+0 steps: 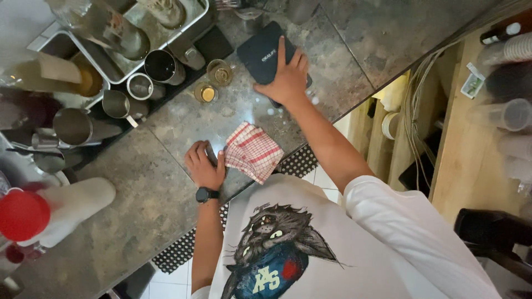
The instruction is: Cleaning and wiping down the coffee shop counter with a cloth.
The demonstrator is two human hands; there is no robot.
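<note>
Mottled grey-brown stone makes up the table (166, 194) we are bent over, with a black perforated mat (183, 249) running along its near edge and white floor tiles showing below. Our left hand (204, 165) rests on the stone near the middle of the view, fingers curled and pinching the edge of a red-and-white checked cloth (253, 151). The cloth lies crumpled flat on the table, just at 3 o'clock from that hand, its fine grid of red lines on white folded into a rough wedge. A black watch (205, 194) sits on the left wrist.

Our right hand (286, 79) is up at 1 o'clock from the cloth, palm down with fingers spread on a dark, flat rectangular device (266, 51) with rounded corners and a matte black face; it presses on it rather than grips it. Small white droplets or crumbs dot the stone just beside this hand.

At 11 o'clock from the cloth stand two small glasses (213, 83) of amber liquid, and beyond them several steel cups (160, 67) beside a metal tray (138, 33). Far at 8 o'clock lies a white bottle with a red cap (23, 215). Wooden shelving with clear plastic cups (507, 113) fills the 3 o'clock side.
</note>
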